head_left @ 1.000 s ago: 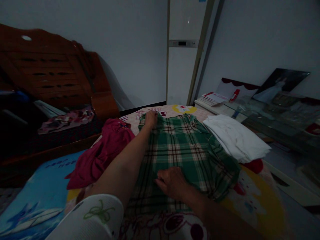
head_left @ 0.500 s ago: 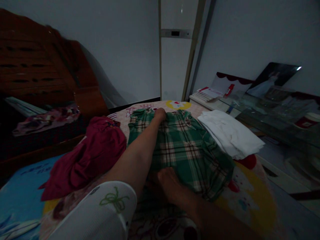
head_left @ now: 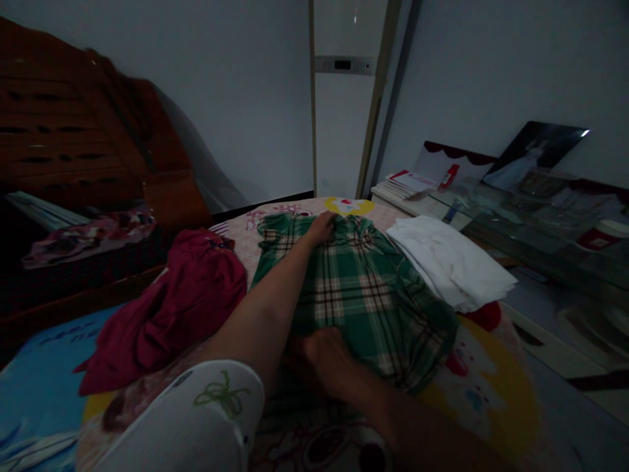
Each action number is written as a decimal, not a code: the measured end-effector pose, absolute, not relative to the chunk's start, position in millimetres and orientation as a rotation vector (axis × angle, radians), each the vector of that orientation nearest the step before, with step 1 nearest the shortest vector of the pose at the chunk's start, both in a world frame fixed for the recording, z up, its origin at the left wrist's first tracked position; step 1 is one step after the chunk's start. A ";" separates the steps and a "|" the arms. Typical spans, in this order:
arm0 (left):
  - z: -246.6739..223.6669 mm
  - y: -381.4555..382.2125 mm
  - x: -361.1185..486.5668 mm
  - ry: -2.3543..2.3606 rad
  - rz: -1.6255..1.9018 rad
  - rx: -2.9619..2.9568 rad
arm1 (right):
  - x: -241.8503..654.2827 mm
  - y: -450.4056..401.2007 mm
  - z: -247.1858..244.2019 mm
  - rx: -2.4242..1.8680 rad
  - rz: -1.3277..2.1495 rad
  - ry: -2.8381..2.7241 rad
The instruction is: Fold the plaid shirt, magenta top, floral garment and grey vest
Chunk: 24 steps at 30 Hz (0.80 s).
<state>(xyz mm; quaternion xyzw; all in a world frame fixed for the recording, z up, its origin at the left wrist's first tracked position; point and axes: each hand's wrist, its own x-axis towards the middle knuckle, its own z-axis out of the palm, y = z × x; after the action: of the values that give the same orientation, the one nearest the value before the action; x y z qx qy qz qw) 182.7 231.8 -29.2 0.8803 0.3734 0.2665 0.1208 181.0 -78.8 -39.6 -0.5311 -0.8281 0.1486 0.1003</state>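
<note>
A green plaid shirt (head_left: 344,288) is spread over the round, patterned cloth (head_left: 515,393) in front of me. My left hand (head_left: 322,228) reaches to its far edge, fingers closed on the fabric there. Closer to me, my right hand (head_left: 322,357) lies low against the near part of the shirt. Its fingers look curled around the cloth, though they are dim and partly hidden. A dark red garment (head_left: 171,314) lies loosely bunched to the left of the shirt. On the right, a folded white garment (head_left: 449,262) rests against the shirt's side.
A carved wooden bench (head_left: 88,137) stands at the left, with a blue mat (head_left: 54,367) nearer me. Along the right runs a glass-topped cabinet (head_left: 521,223) with papers, a red-labelled cup (head_left: 604,236) and a framed photo (head_left: 535,154). A tall white appliance (head_left: 344,124) stands behind.
My left hand has shifted a little to the right along the shirt's far edge. My right hand stays almost in place, and the view has moved slightly.
</note>
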 end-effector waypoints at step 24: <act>-40.3 112.3 50.4 1.398 0.307 2.711 | 177.8 -85.9 -23.7 -1.644 0.352 -2.517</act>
<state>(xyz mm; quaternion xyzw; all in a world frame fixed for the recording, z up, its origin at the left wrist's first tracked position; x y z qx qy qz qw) 50.4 112.3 -40.3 0.8836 0.4557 0.1002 0.0380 177.8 -85.9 -23.7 -0.5423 -0.8302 0.1162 0.0570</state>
